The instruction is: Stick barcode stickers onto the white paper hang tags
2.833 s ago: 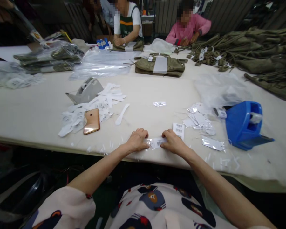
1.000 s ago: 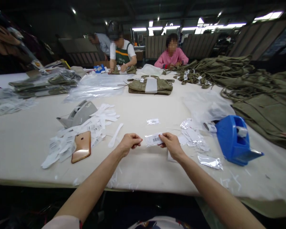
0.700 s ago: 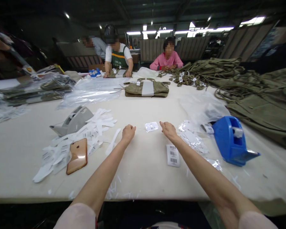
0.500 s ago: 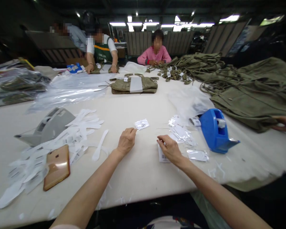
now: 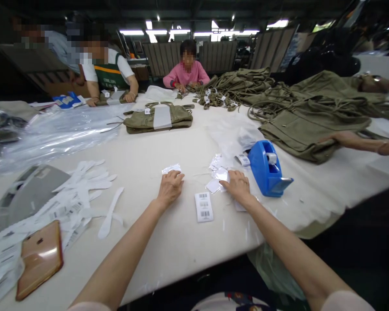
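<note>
My left hand (image 5: 171, 188) is curled, its fingers together over the near edge of a small shiny plastic packet (image 5: 171, 168). The packet lies on the cloth-covered table. To the right, my right hand (image 5: 237, 185) has its fingers stretched out over a loose pile of shiny packets and white tags (image 5: 218, 173), thumb apart. Between and nearer than the hands lies a white barcode label card (image 5: 203, 207), face up and untouched. Part of another white piece shows beneath my right wrist.
A blue tape dispenser (image 5: 267, 166) stands right of my right hand. At left are a grey dispenser (image 5: 29, 190), white paper strips (image 5: 87, 181) and a phone (image 5: 40, 259). A folded olive bag (image 5: 158, 117) lies ahead. Co-workers handle olive bags (image 5: 311, 125) around the table.
The view has turned right. My left hand has come over the packet. My right hand has moved forward off the barcode label card onto the pile, and its fingers have spread.
</note>
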A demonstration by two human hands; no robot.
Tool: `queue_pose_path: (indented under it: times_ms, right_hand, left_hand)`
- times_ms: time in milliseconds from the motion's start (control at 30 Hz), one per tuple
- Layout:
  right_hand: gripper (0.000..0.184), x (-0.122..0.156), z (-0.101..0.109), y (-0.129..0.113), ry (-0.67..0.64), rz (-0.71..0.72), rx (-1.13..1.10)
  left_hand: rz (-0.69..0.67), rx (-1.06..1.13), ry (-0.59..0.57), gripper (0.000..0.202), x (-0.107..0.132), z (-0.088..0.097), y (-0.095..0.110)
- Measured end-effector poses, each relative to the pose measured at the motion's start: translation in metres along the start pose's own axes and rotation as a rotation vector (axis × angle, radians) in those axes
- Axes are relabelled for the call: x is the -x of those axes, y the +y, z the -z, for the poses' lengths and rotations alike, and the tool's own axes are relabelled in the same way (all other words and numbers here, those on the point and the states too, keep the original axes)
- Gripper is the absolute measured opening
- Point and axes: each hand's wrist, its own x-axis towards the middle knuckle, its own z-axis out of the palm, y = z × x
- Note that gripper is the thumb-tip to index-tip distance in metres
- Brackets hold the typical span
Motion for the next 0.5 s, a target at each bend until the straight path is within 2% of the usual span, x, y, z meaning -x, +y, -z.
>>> queue_pose_path:
  times_ms: [167, 300, 400, 500]
  right_hand:
    - [0.037, -0.011, -0.007, 0.001, -0.014, -0.1, -0.106]
    - [0.027, -0.016, -0.004, 0.015, 0.01, -0.144, -0.254]
    - [0.024, -0.02, 0.003, 0.025, 0.064, -0.176, -0.455]
    - [0.03, -0.015, 0.017, 0.024, 0.136, -0.203, -0.77]
  left_hand:
    - [-0.063, 0.125, 0.011, 0.024, -0.001, 0.008, 0.038]
    - [-0.036, 0.313, 0.041, 0.019, -0.009, 0.008, 0.061]
    - [0.083, 0.541, 0.037, 0.014, -0.017, 0.008, 0.078]
    - [0.325, 0.929, -0.04, 0.014, -0.026, 0.01, 0.099]
